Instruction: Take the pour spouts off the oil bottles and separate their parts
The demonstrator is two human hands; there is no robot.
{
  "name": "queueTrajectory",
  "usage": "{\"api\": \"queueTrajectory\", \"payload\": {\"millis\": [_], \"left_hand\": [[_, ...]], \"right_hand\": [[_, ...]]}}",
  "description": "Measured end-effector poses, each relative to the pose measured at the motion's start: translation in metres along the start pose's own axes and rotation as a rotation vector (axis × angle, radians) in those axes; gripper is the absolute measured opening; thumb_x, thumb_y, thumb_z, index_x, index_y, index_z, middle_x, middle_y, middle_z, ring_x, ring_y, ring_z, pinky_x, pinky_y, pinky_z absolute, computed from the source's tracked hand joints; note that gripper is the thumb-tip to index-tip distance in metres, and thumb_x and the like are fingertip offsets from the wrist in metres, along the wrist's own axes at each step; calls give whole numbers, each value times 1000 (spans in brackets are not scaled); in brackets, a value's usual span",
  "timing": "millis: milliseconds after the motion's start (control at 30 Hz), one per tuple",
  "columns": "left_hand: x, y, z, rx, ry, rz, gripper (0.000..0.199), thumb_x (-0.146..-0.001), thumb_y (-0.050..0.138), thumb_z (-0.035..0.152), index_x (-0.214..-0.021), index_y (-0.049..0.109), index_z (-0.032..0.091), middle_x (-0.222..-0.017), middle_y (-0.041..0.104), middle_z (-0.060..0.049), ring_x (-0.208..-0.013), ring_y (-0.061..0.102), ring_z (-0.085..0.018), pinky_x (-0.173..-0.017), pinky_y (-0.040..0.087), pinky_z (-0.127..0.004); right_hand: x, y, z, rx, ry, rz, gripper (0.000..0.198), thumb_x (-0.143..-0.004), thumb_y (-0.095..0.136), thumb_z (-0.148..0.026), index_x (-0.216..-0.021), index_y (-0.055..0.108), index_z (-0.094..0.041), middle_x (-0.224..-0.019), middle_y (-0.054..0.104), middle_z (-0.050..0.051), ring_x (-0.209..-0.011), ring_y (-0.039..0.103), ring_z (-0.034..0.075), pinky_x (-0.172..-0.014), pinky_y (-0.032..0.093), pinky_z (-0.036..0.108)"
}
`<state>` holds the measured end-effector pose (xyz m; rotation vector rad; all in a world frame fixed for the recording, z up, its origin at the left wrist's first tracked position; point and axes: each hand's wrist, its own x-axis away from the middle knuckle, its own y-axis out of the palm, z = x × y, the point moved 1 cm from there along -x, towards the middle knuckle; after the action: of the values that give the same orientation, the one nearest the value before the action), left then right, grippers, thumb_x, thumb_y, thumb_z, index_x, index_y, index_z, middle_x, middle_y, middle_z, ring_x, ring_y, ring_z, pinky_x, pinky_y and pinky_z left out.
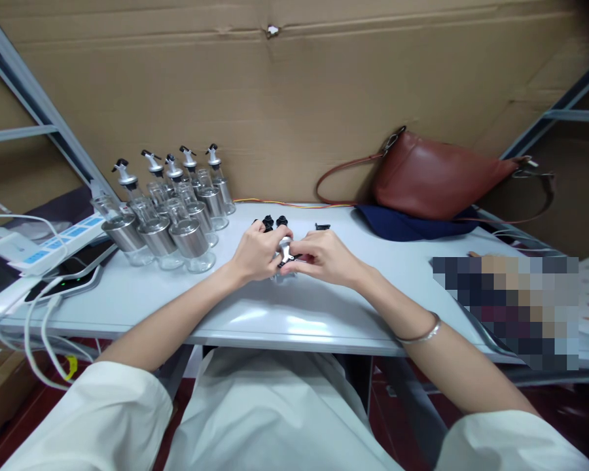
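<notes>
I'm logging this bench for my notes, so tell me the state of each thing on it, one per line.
left hand: closed on the silver spout cap
right hand: pinching the same cap
silver spout cap: held between both hands, above the table
glass bottles: upright, grouped, several capped
brown bag: lying against the cardboard
loose black parts: lying on the table

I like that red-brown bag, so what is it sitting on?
The brown bag lies on a dark blue cloth on the grey table and leans against the cardboard wall. What lies beneath the cloth is covered.
</notes>
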<state>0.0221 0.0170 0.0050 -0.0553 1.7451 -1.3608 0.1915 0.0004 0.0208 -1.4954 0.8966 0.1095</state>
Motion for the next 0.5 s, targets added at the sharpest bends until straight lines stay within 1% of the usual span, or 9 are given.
{"api": "queueTrajectory", "payload": {"millis": [267,367,433,500], "left_hand": [[0,2,0,-3,-7,-23,27,-69,45,22,-92,56,17,-68,58,-3,-54,33,-18,-67,33,-35],[-1,2,0,-2,-21,-56,26,-71,46,24,-93,56,17,-68,58,-3,-55,37,-19,-68,33,-35],[-2,0,-4,-14,-98,-62,24,-72,46,25,-93,57,17,-67,58,-3,-57,40,-19,-68,34,-34],[-3,-6,-9,-24,-226,-33,21,-75,46,24,-91,57,16,-70,60,-4,-60,43,-20,-68,34,-32]], "right_hand": [[0,-1,-1,-40,-13,19,53,-86,44,-61,-70,69,-17,-45,44,-3,-45,42,9,-51,30,21],[0,0,-2,-58,-36,27,52,-88,44,-60,-69,67,-17,-45,43,-3,-44,41,9,-50,29,21],[0,-2,-2,-28,-39,64,54,-91,41,-56,-59,60,-17,-44,39,-4,-42,36,8,-49,27,22],[0,-6,1,31,-15,125,58,-93,39,-53,-48,45,-17,-43,32,-4,-41,30,8,-48,25,23]]}}
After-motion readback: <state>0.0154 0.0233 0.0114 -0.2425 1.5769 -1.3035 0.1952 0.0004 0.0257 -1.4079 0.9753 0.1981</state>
